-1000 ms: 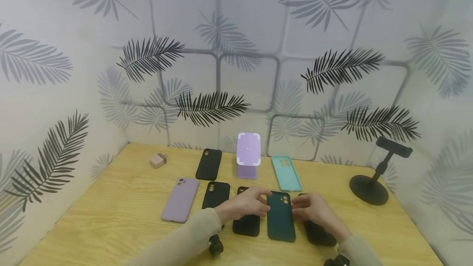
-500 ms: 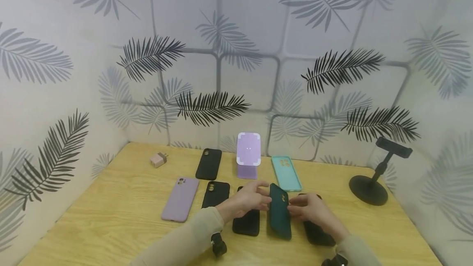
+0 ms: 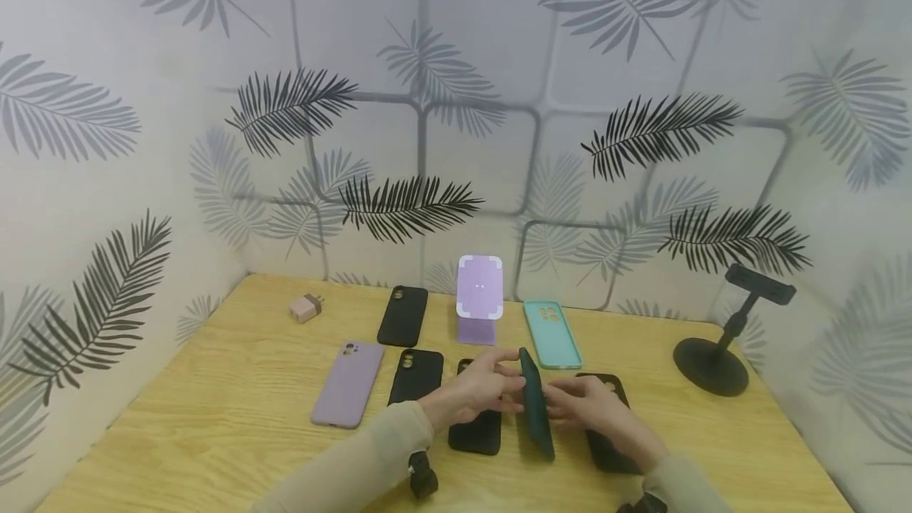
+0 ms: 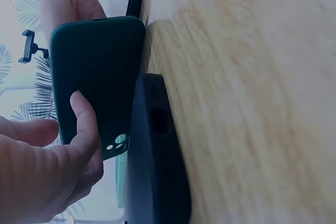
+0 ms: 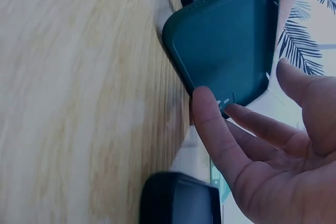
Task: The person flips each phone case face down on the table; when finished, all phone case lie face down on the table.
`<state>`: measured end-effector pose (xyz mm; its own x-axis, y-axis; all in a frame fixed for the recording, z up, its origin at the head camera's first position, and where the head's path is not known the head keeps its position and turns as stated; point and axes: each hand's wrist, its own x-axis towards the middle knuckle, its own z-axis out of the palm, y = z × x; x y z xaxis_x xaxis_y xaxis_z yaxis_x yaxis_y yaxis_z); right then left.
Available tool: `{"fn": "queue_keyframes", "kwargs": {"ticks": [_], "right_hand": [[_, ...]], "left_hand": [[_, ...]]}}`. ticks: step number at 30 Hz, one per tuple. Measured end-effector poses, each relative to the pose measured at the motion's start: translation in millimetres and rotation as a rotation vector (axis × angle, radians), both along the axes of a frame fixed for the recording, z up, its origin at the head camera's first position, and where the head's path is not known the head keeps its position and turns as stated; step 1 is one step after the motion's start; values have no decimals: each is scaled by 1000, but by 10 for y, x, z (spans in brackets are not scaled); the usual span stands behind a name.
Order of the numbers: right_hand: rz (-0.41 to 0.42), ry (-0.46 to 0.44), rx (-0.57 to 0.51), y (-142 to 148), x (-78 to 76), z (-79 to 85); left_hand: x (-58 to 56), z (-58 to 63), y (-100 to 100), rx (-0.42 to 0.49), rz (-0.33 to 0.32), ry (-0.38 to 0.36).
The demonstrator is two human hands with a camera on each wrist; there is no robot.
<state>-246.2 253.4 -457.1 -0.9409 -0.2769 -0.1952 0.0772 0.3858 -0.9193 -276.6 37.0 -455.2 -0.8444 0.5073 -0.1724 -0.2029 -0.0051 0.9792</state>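
Observation:
A dark green phone case (image 3: 536, 410) is tipped up on its long edge on the table between both hands. My left hand (image 3: 484, 388) is on its back side. In the left wrist view, the index fingertip rests on the back of the green case (image 4: 100, 66), with the thumb at the upper edge. My right hand (image 3: 594, 410) is on the hollow side. There the fingertips (image 5: 203, 100) touch the lower edge near the camera cutouts, and the thumb stands apart. Black cases lie beside each hand: one (image 3: 477, 435) under the left, one (image 3: 609, 450) under the right.
Behind lie a turquoise case (image 3: 553, 335), a lilac stand (image 3: 479, 291) and a black case (image 3: 402, 317). A lilac case (image 3: 347, 385), another black case (image 3: 416, 374) and a pink plug (image 3: 306, 308) are left. A black holder (image 3: 711, 366) stands right.
The green phone case lay flat a second ago. Its left edge has risen, so its hollow side now faces right. My right hand has shifted slightly left with it.

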Motion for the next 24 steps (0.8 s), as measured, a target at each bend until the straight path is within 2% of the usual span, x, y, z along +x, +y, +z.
{"fn": "queue_keyframes", "kwargs": {"ticks": [7, 17, 24], "right_hand": [[29, -22, -3, -50, -20, 3], [90, -64, -123, -59, -79, 1], [96, -109, -146, -14, -59, -20]], "left_hand": [[10, -20, 40, 10, -20, 3], [13, 18, 52, -95, -38, 42], [22, -15, 71, -143, -60, 54]]}}
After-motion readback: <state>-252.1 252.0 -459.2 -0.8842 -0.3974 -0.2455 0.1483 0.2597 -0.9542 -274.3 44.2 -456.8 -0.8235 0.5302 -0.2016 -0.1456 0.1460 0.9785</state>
